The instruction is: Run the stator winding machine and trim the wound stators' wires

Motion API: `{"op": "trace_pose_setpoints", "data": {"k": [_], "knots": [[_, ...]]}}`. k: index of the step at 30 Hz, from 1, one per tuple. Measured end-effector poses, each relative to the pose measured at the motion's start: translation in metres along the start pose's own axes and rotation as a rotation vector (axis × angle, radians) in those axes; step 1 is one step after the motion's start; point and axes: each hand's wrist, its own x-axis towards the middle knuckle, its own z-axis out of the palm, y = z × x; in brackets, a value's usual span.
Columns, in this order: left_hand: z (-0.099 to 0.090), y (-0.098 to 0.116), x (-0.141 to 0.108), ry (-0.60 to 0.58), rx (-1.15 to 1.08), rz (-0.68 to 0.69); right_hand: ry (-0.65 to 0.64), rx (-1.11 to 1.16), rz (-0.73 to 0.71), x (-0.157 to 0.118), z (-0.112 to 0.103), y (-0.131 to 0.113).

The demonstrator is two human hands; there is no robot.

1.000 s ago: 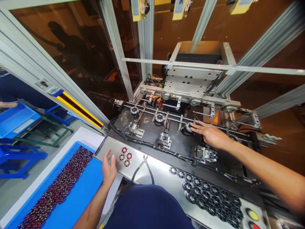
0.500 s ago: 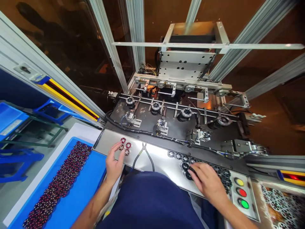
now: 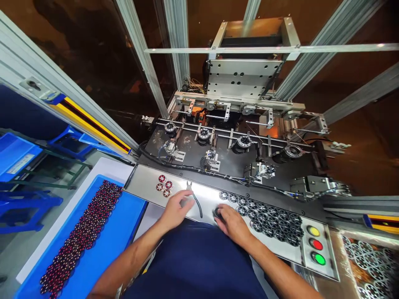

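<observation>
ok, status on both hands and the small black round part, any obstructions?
Right hand: holding small black round part, over silver metal ledge. Left hand: over dark-handled metal pliers, grip unclear. One pliers handle between hands, possible obstruction.

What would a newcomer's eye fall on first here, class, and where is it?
Probably the bright blue tray at lower left, with its long band of red-and-black discs. Next, the yellow, red and green buttons at the right end of the metal shelf. Between them, the right hand grips a dark round part just left of the black rings.
</observation>
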Motion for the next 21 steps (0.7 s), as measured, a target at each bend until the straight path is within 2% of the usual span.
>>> {"op": "trace_pose_setpoints", "data": {"k": [4,6,9,13,18,19,21], "knots": [[0.013,0.001,-0.006,-0.179,-0.262,-0.160,0.110,0.186,-0.051,0.054,-0.003,-0.033],[0.014,0.007,-0.011,-0.193,-0.398,-0.177,0.152,0.255,-0.103,0.074,-0.011,-0.052],[0.011,0.018,-0.017,-0.147,-0.540,-0.152,0.169,0.322,-0.202,0.094,-0.022,-0.071],[0.009,0.024,-0.022,-0.055,-0.615,-0.085,0.151,0.342,-0.302,0.103,-0.030,-0.078],[0.008,0.032,-0.021,-0.007,-0.581,-0.005,0.212,0.308,-0.315,0.101,-0.039,-0.077],[0.006,0.035,-0.021,-0.006,-0.565,0.008,0.191,0.322,-0.306,0.102,-0.043,-0.077],[0.002,0.041,-0.020,-0.016,-0.523,0.032,0.057,0.396,-0.258,0.106,-0.055,-0.076]]}}
